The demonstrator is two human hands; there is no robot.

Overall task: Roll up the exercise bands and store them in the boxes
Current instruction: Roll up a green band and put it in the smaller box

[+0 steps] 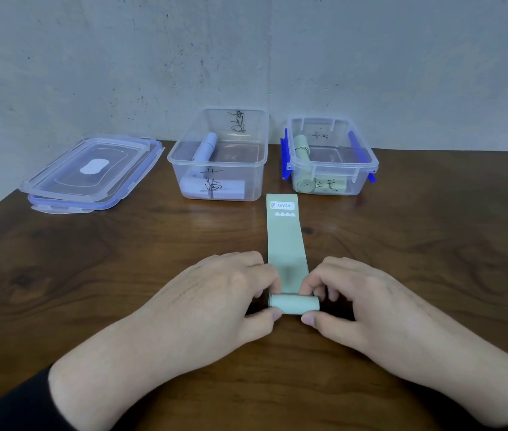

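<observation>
Pale green flat elastic exercise band (pixel 287 244), soft, springy, I judge prone to unrolling: my left hand (pixel 215 293) and right hand (pixel 367 297) pinch its rolled end, fingers (pixel 310 319) curled.

Dark wood table (pixel 91 275) and what lies on it

At my 12 o'clock a green exercise band (pixel 287 237) lies flat, its near end rolled; at 11 two stacked lids (pixel 91 172); beyond the band, a clear box (pixel 218 178) and a blue-clipped box (pixel 361 169) at 1.

Just two bare hands, left hand (pixel 215 293) and right hand (pixel 361 297), with dark black sleeves (pixel 4 409) at the wrists.
</observation>
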